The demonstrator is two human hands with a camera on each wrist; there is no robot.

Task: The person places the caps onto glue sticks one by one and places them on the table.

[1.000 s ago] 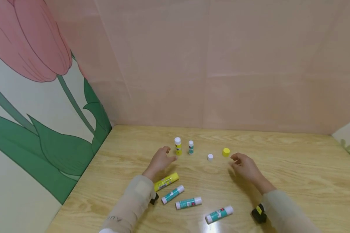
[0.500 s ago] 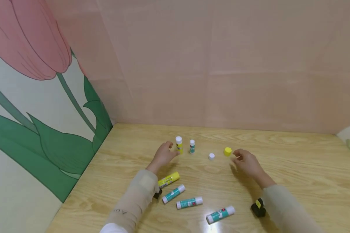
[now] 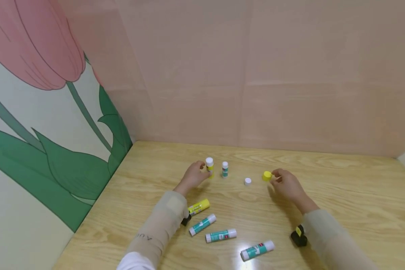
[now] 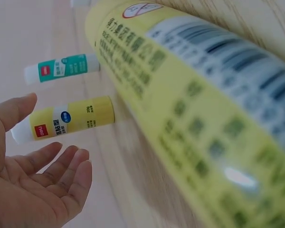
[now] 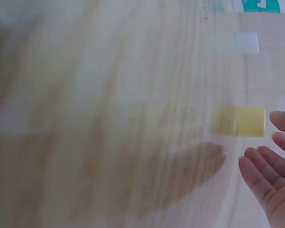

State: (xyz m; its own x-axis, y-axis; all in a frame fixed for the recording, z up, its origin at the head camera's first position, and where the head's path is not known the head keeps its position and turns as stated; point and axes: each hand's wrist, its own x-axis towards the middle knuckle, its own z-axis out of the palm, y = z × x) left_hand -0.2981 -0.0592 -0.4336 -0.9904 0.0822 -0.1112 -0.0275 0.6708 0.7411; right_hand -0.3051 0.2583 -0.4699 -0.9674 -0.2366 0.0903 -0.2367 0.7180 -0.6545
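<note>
My left hand (image 3: 194,177) is beside an upright glue stick with a yellow body and white cap (image 3: 209,161). In the left wrist view, the thumb and loosely bent fingers spread to either side of this yellow glue stick (image 4: 73,118), without gripping it. A smaller teal glue stick (image 3: 225,170) stands just to its right. My right hand (image 3: 288,185) hovers by a yellow cap (image 3: 267,176) on the table. Seen from the right wrist, a narrow gap separates the fingertips from the yellow cap (image 5: 251,121). A small white cap (image 3: 248,181) sits left of it.
Nearer me on the wooden table (image 3: 351,195) lie a yellow glue stick (image 3: 199,207) and three teal ones: one beside it (image 3: 202,225), a middle one (image 3: 221,235) and one farther right (image 3: 257,250). A pinkish sheet (image 3: 256,75) hangs behind the table.
My left hand has moved right, so its thumb now overlaps the upright yellow glue stick. The right hand's fingertips have come slightly closer to the yellow cap. The head view has shifted a little.
</note>
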